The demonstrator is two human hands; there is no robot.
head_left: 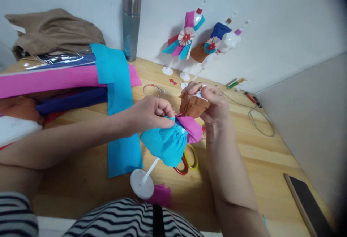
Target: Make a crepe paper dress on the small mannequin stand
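A paper-dressed figure [193, 107] on a white stand [142, 184] tilts across the middle, its top leaning to the right. My right hand [214, 101] is closed around its upper end, where brown crepe paper flares out. With thumb and fingers pressed together, my left hand [154, 114] pinches the gathered edge of the blue crepe paper skirt [165, 141] at the waist. Pink crepe paper [191, 128] bulges out between skirt and brown top. Behind the skirt, scissors [192, 157] with red and yellow handles lie partly hidden on the table.
A long blue crepe strip [119, 121] and a pink paper roll [54, 81] lie left. Finished figures [187, 36] stand against the wall near a flask [131, 24]. A tape roll [152, 90], a cable [261, 121], a phone [309, 206] and a pink scrap [161, 195] lie about.
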